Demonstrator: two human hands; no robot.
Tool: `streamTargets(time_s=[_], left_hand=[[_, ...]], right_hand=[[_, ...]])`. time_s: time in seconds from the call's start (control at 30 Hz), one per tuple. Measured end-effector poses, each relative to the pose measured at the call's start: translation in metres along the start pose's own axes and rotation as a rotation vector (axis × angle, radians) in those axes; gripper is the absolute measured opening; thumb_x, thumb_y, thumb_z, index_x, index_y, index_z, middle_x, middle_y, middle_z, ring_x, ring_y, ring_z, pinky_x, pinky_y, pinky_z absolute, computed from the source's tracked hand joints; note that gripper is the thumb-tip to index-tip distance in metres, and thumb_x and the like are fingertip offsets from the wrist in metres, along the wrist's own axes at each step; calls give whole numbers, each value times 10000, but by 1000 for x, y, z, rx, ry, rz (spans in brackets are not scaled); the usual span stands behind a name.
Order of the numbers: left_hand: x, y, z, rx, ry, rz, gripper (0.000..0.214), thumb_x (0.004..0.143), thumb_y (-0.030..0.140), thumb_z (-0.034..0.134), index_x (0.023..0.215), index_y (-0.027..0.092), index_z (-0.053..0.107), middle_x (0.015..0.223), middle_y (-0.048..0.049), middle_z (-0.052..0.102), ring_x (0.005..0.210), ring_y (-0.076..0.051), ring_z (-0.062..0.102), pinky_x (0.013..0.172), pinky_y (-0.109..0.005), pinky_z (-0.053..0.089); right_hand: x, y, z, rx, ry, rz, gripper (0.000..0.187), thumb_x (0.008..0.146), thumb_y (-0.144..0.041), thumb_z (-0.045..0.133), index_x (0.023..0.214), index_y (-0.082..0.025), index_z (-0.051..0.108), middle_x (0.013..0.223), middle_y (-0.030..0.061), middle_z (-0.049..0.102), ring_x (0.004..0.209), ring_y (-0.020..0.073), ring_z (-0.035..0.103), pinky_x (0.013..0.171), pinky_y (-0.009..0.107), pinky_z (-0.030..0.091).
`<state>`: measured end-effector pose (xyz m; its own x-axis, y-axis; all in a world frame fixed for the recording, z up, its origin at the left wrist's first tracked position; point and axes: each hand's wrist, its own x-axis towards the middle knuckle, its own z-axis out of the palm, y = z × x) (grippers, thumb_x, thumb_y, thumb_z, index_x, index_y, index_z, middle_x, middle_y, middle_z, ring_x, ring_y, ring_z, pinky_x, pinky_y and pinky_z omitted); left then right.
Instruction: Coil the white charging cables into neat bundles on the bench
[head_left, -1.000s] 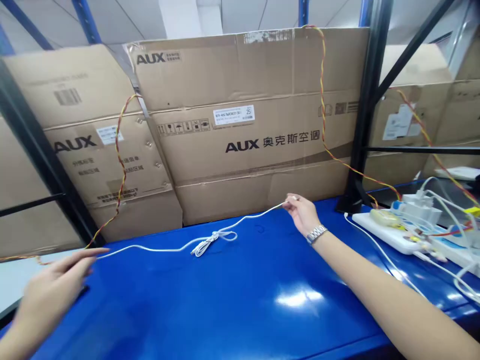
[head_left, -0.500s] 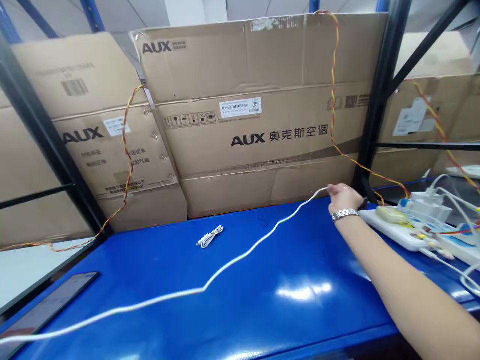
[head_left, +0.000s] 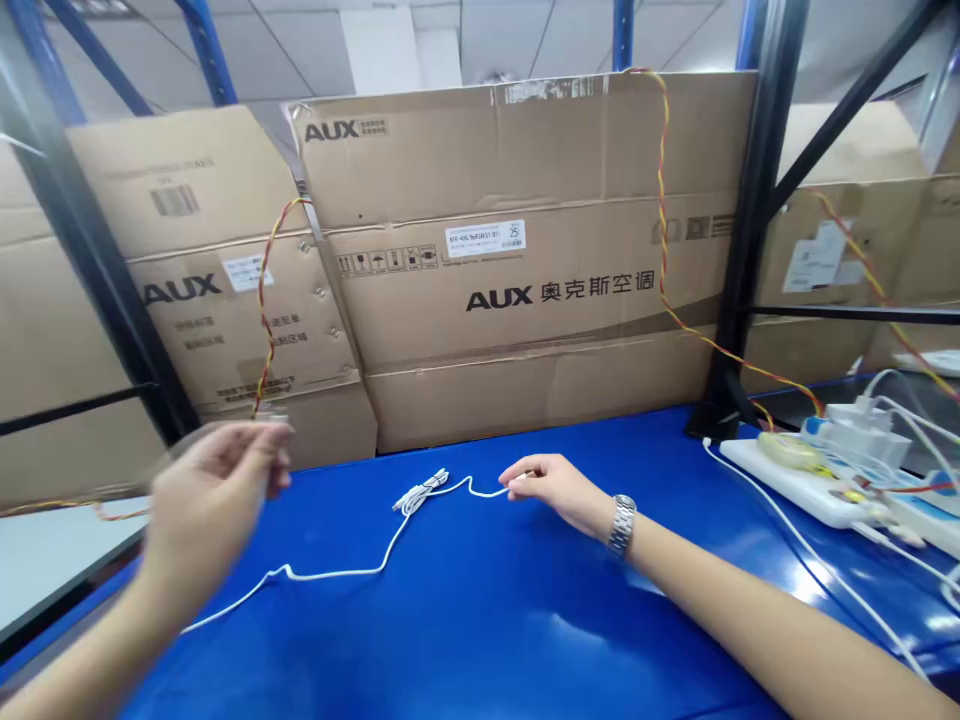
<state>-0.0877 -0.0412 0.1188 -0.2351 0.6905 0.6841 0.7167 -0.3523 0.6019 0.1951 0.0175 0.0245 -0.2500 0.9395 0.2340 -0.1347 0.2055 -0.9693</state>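
Observation:
My right hand (head_left: 559,490), with a metal watch on its wrist, pinches the end of a white cable (head_left: 330,575) just above the blue tabletop. From there the cable runs left to a small tied bundle of white cable (head_left: 421,492), seems to cross it, then bends down and left toward my left forearm. My left hand (head_left: 217,490) is raised at the left, blurred by motion, thumb and fingers pinched together. Something pale shows at its fingertips, too smeared to name.
Large cardboard boxes (head_left: 517,370) stand along the back behind black rack posts (head_left: 750,230). At the right lie a white power strip (head_left: 795,485) and plugged-in chargers (head_left: 862,440). Another white cable (head_left: 810,550) trails down the right side. Twisted red-yellow wires (head_left: 664,200) hang over the boxes.
My right hand has moved left from near the rack post, bringing the cable end along. My left hand has come into view. The cable has gone slack, and another lies at the right.

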Motion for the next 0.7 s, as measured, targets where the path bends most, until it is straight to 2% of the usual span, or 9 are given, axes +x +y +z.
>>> streamTargets(time_s=[0.07,0.13,0.2,0.27,0.37,0.43,0.57,0.7], left_hand=[[-16,8,35,-29,-225,37,263,825,408,414,801,185,553,669,29,578,648,-150,562,614,-273,453],[-37,15,73,-82,-460,112,229,833,381,387,777,203,519,783,4,614,735,-164,565,671,-279,436],[-54,17,104,-151,-600,177,207,846,353,355,781,211,492,832,-4,618,759,-161,560,690,-277,418],[-64,14,123,-224,-667,167,208,860,353,331,771,216,459,711,18,606,659,-146,546,628,-254,397],[-69,1,132,-315,-694,71,220,874,373,307,772,226,434,497,68,503,490,-129,477,533,-230,351],[-72,-8,133,-353,-697,14,230,870,385,317,754,228,439,447,79,458,436,-123,439,495,-225,329],[-78,-16,134,-456,-747,-38,236,857,377,358,714,219,460,517,49,550,504,-130,516,553,-234,378],[-78,-18,137,-568,-740,-112,251,853,382,364,724,204,485,633,16,600,578,-138,570,600,-245,411]], right_hand=[[-2,-1,4,18,-89,3,234,599,-170,692,827,-140,652,729,30,656,672,161,623,712,317,470],[-4,-3,8,69,-181,5,317,594,-165,698,900,-153,619,766,22,651,674,155,625,707,317,471],[-6,-5,12,114,-230,3,358,577,-164,714,917,-158,602,785,23,648,703,159,623,713,320,472],[-7,-6,16,152,-205,-18,344,563,-169,729,882,-158,601,794,24,647,726,155,617,727,313,468],[-7,-6,20,202,-127,-46,287,578,-199,730,829,-153,600,778,25,650,725,150,613,743,309,458],[-7,-4,22,204,-106,-32,268,599,-230,719,826,-149,603,774,32,655,722,158,615,748,319,457],[-6,2,24,149,-61,-6,201,670,-292,663,820,-168,613,758,21,642,694,152,605,731,320,459],[-6,5,25,-192,-10,-62,131,707,-300,623,750,-180,657,688,0,594,658,140,548,671,279,430]])
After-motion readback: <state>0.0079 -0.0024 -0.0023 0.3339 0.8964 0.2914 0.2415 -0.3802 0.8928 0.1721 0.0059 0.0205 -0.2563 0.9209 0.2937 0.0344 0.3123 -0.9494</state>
